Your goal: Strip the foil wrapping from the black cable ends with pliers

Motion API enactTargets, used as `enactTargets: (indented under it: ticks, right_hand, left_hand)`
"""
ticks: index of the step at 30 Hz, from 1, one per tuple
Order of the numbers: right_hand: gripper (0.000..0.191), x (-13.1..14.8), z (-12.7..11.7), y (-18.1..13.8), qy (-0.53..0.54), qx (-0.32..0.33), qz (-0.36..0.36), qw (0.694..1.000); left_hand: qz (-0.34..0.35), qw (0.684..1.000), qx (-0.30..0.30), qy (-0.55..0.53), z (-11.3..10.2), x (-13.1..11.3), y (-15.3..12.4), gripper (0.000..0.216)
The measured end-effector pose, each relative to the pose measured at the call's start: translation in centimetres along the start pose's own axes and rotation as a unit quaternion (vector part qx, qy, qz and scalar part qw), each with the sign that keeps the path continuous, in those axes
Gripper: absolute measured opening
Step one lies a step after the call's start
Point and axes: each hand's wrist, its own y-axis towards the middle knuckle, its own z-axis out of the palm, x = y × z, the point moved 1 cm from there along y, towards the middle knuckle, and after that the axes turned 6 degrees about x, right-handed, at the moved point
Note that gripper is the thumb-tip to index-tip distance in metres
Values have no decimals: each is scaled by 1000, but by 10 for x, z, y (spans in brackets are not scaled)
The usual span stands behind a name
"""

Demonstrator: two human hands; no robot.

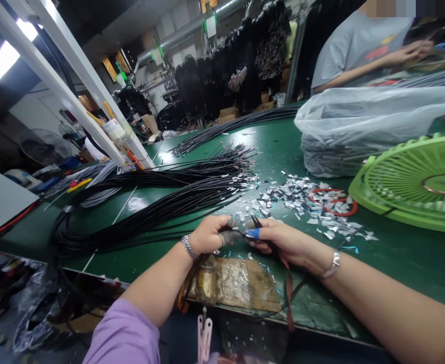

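Note:
My left hand [210,235] is closed on a thin black cable [238,231], gripping it near its end. The cable runs across to my right hand [281,239], whose thumb is wrapped in blue tape. My right hand is closed around a dark two-pointed tool [256,221]; its exact kind is unclear, as the fingers cover most of it. Below the hands lies a piece of cardboard [245,284] wrapped in clear tape. To the left, a thick bundle of black cables [161,212] lies with its ends towards my hands.
Scraps of foil and sheath [290,197] litter the green table [396,263]. Red rings [341,206] lie among them. A green fan [415,182] and a plastic bag of cables [332,146] stand right. Opposite, a person in a grey shirt [351,50] works. White posts [89,96] rise at left.

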Motion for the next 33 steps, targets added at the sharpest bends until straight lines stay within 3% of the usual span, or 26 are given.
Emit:
enactTargets:
  ticks: [3,6,9,12,15,18,22,25,28,30,33]
  right_hand:
    - [29,-1,5,3,-3,-27,-30,999]
    - [31,0,5,6,-95,-82,-103,987]
    - [29,3,1,7,-252,-157,-184,937]
    - [26,6,-1,6,-366,-207,-218,881]
    - [22,8,0,5,-396,-221,-233,860]
    - [21,9,0,5,-337,-196,-198,899]
    - [15,4,0,3,-100,-61,-35,992]
    - [15,-1,8,-2,16,40,45,998]
    - [14,-6,18,-8,-19,104,63,992]
    - [19,-6,20,-9,-71,77,35,994]
    - [30,-4,9,-5,-167,-48,-49,984]
  left_hand:
    - [-34,996,-33,-71,1,-1,2,36]
    - [-76,985,-52,-144,4,2,4,42]
    - [-102,974,-58,-193,6,5,5,49]
    - [-116,967,-40,-223,5,6,5,53]
    - [-129,965,-16,-228,4,5,4,55]
    - [-116,976,-16,-183,3,5,3,51]
    - [-19,998,-48,31,1,4,0,29]
    - [11,982,-111,151,-1,4,-2,18]
    - [-21,969,-214,123,-5,6,-1,18]
    - [-59,969,-233,50,-6,7,1,24]
    - [-122,971,-189,-82,-4,6,4,36]
